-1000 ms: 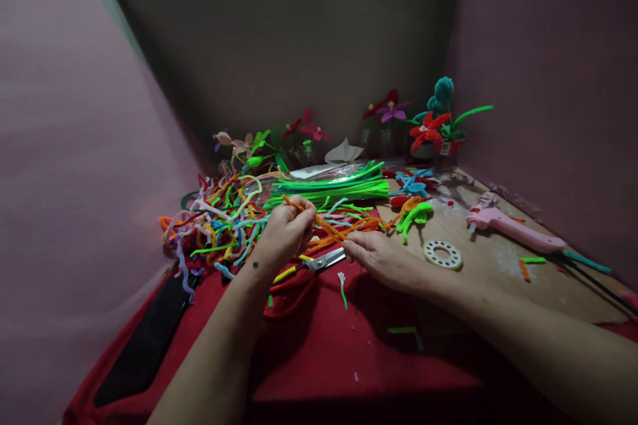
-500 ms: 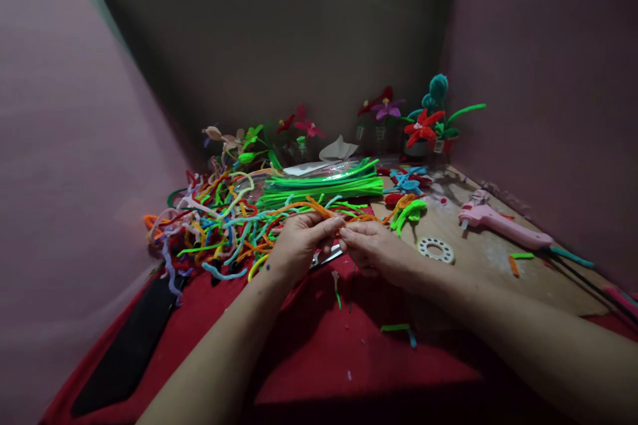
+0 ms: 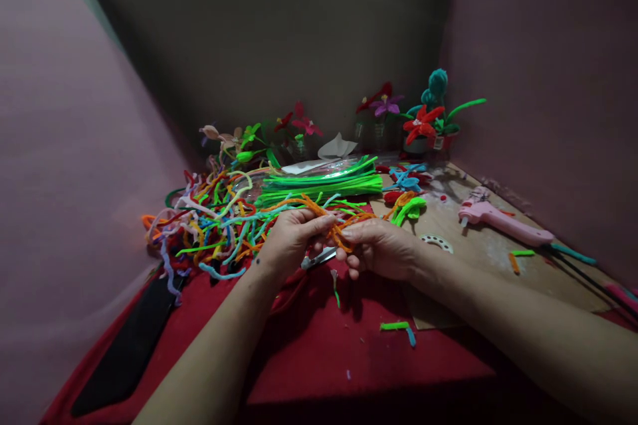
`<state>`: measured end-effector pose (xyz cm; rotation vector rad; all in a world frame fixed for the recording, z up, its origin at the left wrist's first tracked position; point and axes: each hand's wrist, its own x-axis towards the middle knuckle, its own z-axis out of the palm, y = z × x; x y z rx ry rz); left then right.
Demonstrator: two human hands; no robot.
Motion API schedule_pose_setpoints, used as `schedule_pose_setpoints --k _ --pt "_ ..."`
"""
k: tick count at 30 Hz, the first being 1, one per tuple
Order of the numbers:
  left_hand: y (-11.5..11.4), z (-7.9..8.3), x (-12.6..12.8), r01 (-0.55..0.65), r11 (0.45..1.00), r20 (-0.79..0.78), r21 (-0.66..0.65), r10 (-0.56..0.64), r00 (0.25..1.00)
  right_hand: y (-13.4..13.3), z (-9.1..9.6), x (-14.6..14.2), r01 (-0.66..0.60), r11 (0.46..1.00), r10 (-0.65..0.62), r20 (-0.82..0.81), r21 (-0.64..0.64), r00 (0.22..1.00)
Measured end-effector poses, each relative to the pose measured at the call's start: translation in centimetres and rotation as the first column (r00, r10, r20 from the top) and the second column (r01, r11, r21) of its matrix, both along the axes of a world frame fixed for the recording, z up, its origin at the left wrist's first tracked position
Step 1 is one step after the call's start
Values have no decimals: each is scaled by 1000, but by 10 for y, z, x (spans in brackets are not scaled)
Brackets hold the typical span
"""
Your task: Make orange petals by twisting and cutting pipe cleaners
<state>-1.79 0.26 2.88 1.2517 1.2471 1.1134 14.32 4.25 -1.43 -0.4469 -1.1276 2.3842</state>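
Note:
Both hands meet over the red cloth and grip an orange pipe cleaner (image 3: 339, 238). My left hand (image 3: 292, 236) pinches it between thumb and fingers. My right hand (image 3: 376, 246) has its thumb pressed on the looped orange part, fingers curled beneath. Scissors (image 3: 320, 257) lie partly hidden below and behind my left hand. A heap of many-coloured pipe cleaners (image 3: 219, 222) spreads left of my hands, and a bundle of green pipe cleaners (image 3: 321, 187) in clear plastic lies behind them.
A pink glue gun (image 3: 506, 222) rests on a brown board (image 3: 478, 279) at the right, near a white ring with holes (image 3: 437, 241). Pipe-cleaner flowers (image 3: 423, 125) stand along the back. A black flat object (image 3: 129, 345) lies at left; green scraps (image 3: 395, 326) lie in front.
My hands have drawn slightly apart, and more of the orange pipe cleaner shows looped between them. My right hand has turned, its fingers now visible underneath.

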Motion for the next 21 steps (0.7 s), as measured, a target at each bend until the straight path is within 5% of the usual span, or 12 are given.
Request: schedule_pose_setpoints --k 6,13,21 --pt "-2 3 -1 0 997 -189 81 16 982 -3 2 -1 76 980 -92 80 184 993" --pt "-2 6 0 41 995 -242 96 -16 970 -4 3 -3 128 975 -153 125 183 980" --pt "-1 1 -4 22 996 -171 92 -6 985 0 2 -1 -17 989 21 24 -145 1000"
